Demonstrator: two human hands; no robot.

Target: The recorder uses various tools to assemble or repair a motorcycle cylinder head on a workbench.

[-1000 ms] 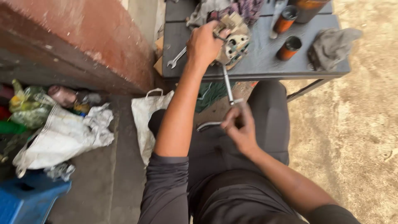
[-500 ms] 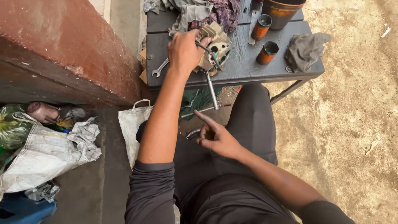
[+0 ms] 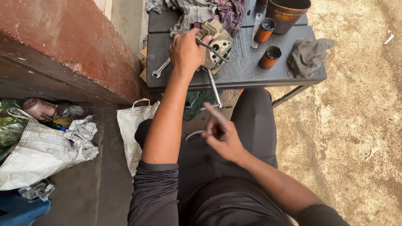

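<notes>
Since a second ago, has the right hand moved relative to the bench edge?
Yes. The right hand was up at the long tool shaft close under the dark bench edge; it now sits lower over the lap, farther from that edge.

A white woven bag with loop handles (image 3: 133, 125) is seen on the floor, below and left of the left hand's grip (image 3: 186, 52). Further left, a large crumpled white sack (image 3: 37, 152) and a greenish plastic bag (image 3: 10, 125) are piled. No labels, signs or screens are visible.
</notes>
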